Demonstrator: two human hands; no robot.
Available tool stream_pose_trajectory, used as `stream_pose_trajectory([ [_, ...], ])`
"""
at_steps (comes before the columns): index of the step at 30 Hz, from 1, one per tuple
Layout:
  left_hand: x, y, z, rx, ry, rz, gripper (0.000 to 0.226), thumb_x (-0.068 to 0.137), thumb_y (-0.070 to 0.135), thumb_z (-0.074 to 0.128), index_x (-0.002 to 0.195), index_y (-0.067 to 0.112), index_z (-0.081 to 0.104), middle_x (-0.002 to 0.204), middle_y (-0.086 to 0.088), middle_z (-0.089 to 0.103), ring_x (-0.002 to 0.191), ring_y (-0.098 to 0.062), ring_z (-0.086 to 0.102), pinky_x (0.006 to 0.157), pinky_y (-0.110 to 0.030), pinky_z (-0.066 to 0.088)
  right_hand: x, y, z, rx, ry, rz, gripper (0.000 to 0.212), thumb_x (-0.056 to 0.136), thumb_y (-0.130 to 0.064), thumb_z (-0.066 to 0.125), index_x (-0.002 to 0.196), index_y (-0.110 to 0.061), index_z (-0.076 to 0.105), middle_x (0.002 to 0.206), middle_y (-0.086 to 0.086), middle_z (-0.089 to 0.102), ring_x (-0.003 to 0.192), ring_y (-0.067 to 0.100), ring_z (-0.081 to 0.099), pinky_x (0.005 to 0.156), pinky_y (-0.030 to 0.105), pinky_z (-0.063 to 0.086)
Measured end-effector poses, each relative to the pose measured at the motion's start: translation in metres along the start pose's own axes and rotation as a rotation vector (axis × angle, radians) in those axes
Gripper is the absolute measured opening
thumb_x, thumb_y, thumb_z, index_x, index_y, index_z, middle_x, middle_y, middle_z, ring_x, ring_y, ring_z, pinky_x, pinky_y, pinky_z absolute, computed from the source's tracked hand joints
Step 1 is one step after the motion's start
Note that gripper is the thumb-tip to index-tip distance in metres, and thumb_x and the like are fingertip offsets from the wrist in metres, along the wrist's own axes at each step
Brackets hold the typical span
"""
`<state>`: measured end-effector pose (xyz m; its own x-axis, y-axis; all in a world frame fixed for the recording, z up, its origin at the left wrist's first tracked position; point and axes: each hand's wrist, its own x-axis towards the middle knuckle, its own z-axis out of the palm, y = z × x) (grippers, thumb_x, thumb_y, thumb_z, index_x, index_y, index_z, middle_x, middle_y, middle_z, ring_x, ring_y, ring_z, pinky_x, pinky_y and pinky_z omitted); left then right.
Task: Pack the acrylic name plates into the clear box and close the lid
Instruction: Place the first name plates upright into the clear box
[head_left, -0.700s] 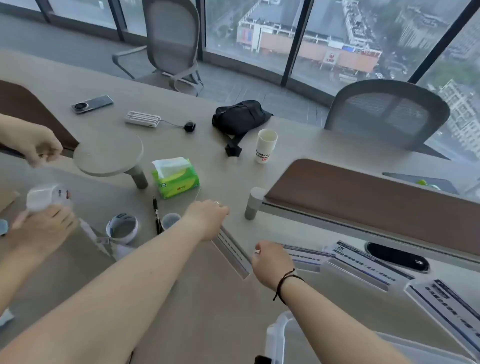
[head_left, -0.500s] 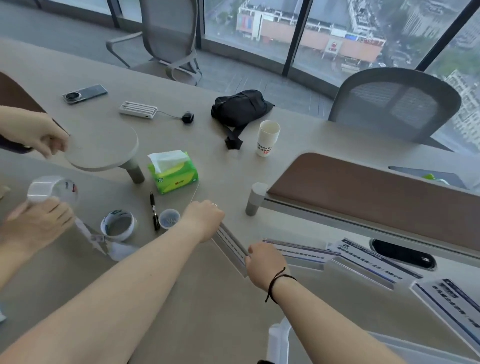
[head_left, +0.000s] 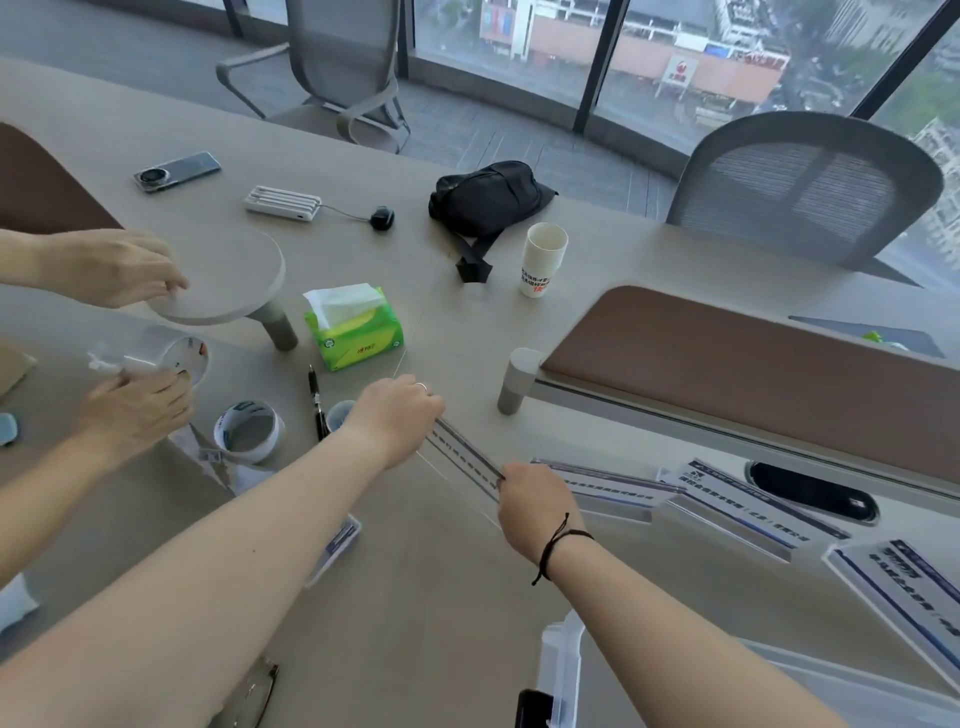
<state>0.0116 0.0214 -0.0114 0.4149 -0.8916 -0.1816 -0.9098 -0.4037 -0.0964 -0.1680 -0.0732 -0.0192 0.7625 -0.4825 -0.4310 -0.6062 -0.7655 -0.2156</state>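
I hold one acrylic name plate (head_left: 464, 453) above the table between both hands. My left hand (head_left: 397, 415) grips its far end and my right hand (head_left: 535, 501) grips its near end. Three more name plates lie in a row to the right: one (head_left: 608, 483) beside my right hand, another (head_left: 737, 501) further right, and a third (head_left: 904, 592) at the right edge. Another plate (head_left: 340, 540) shows partly under my left forearm. The clear box (head_left: 563, 670) sits at the bottom, below my right arm, its inside mostly hidden.
Another person's hands (head_left: 135, 410) work a tape roll (head_left: 179, 353) at the left, near a second tape roll (head_left: 249, 431). A tissue pack (head_left: 356, 330), pen (head_left: 316, 400), paper cups (head_left: 543, 260), black bag (head_left: 488, 200), power bank (head_left: 283, 203) and phone (head_left: 176, 171) lie beyond. A brown raised divider (head_left: 753, 364) stands right.
Both my hands stayed on the name plate, lifting and tilting it slightly. The other person's upper hand has moved onto the round shelf. The view has shifted a little.
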Motion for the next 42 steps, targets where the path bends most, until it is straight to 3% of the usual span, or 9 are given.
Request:
stream_pose_trajectory([
  [6, -0.017, -0.005, -0.040, -0.079, 0.273, 0.021, 0.010, 0.091, 0.021, 0.055, 0.093, 0.021, 0.065, 0.091, 0.002, 0.064, 0.090, -0.023, 0.056, 0.061, -0.031, 0.042, -0.033, 0.008, -0.036, 0.163, 0.254, -0.043, 0.030, 0.096, -0.014, 0.042, 0.066, -0.017, 0.038, 0.067, 0.008, 0.051, 0.065, 0.034, 0.050, 0.056, 0.034, 0.033],
  [10, -0.038, 0.013, -0.077, -0.158, 0.416, 0.020, 0.020, 0.090, 0.035, 0.061, 0.089, 0.016, 0.065, 0.083, -0.002, 0.063, 0.090, -0.026, 0.055, 0.061, -0.037, 0.048, -0.067, 0.018, -0.061, 0.224, 0.444, -0.085, 0.029, 0.098, -0.025, 0.045, 0.072, -0.014, 0.044, 0.064, 0.006, 0.048, 0.062, 0.034, 0.046, 0.054, 0.034, 0.029],
  [15, -0.074, 0.053, -0.123, -0.201, 0.605, 0.027, 0.025, 0.082, 0.038, 0.073, 0.080, 0.014, 0.066, 0.076, -0.001, 0.063, 0.085, -0.027, 0.059, 0.058, -0.033, 0.045, -0.118, 0.038, -0.086, 0.202, 0.659, -0.141, 0.034, 0.096, -0.032, 0.054, 0.069, -0.014, 0.046, 0.055, 0.002, 0.047, 0.051, 0.033, 0.047, 0.045, 0.035, 0.038],
  [19, -0.102, 0.088, -0.149, -0.232, 0.662, 0.045, 0.029, 0.081, 0.044, 0.072, 0.076, 0.016, 0.065, 0.073, 0.003, 0.062, 0.080, -0.024, 0.059, 0.054, -0.032, 0.048, -0.157, 0.060, -0.100, 0.143, 0.802, -0.140, 0.040, 0.093, -0.041, 0.060, 0.066, -0.015, 0.045, 0.053, -0.004, 0.046, 0.044, 0.024, 0.041, 0.040, 0.029, 0.033],
  [24, -0.133, 0.141, -0.165, -0.259, 0.694, 0.040, 0.026, 0.078, 0.043, 0.077, 0.076, 0.020, 0.065, 0.068, 0.004, 0.059, 0.070, -0.023, 0.060, 0.051, -0.025, 0.033, -0.202, 0.095, -0.106, 0.082, 0.849, -0.127, 0.049, 0.088, -0.058, 0.057, 0.064, -0.016, 0.048, 0.049, -0.006, 0.045, 0.042, 0.020, 0.043, 0.038, 0.025, 0.028],
  [28, -0.159, 0.185, -0.164, -0.283, 0.640, 0.013, 0.028, 0.080, 0.050, 0.070, 0.077, 0.022, 0.063, 0.071, 0.006, 0.058, 0.068, -0.022, 0.061, 0.050, -0.027, 0.036, -0.240, 0.120, -0.103, 0.058, 0.854, -0.102, 0.059, 0.081, -0.068, 0.058, 0.059, -0.018, 0.038, 0.045, -0.007, 0.031, 0.038, 0.019, 0.034, 0.038, 0.023, 0.016],
  [33, -0.188, 0.241, -0.154, -0.309, 0.570, -0.009, 0.029, 0.077, 0.054, 0.070, 0.075, 0.025, 0.064, 0.067, 0.010, 0.058, 0.064, -0.016, 0.062, 0.050, -0.024, 0.034, -0.279, 0.150, -0.082, 0.080, 0.816, -0.064, 0.067, 0.072, -0.078, 0.058, 0.056, -0.022, 0.025, 0.043, -0.011, 0.017, 0.036, 0.015, 0.027, 0.040, 0.018, 0.015],
  [38, -0.210, 0.286, -0.126, -0.285, 0.484, -0.055, 0.035, 0.074, 0.057, 0.071, 0.066, 0.024, 0.060, 0.059, 0.009, 0.056, 0.054, -0.014, 0.058, 0.045, -0.024, 0.034, -0.291, 0.183, -0.049, 0.107, 0.739, -0.078, 0.073, 0.068, -0.088, 0.047, 0.056, -0.019, 0.026, 0.042, -0.007, 0.026, 0.037, 0.017, 0.030, 0.039, 0.022, 0.016],
  [42, -0.227, 0.310, -0.105, -0.303, 0.409, -0.106, 0.042, 0.072, 0.051, 0.073, 0.057, 0.021, 0.049, 0.050, 0.006, 0.050, 0.044, -0.018, 0.052, 0.041, -0.022, 0.029, -0.289, 0.203, -0.021, 0.119, 0.672, -0.136, 0.071, 0.068, -0.090, 0.041, 0.059, -0.019, 0.041, 0.052, -0.007, 0.042, 0.041, 0.015, 0.040, 0.037, 0.024, 0.022],
])
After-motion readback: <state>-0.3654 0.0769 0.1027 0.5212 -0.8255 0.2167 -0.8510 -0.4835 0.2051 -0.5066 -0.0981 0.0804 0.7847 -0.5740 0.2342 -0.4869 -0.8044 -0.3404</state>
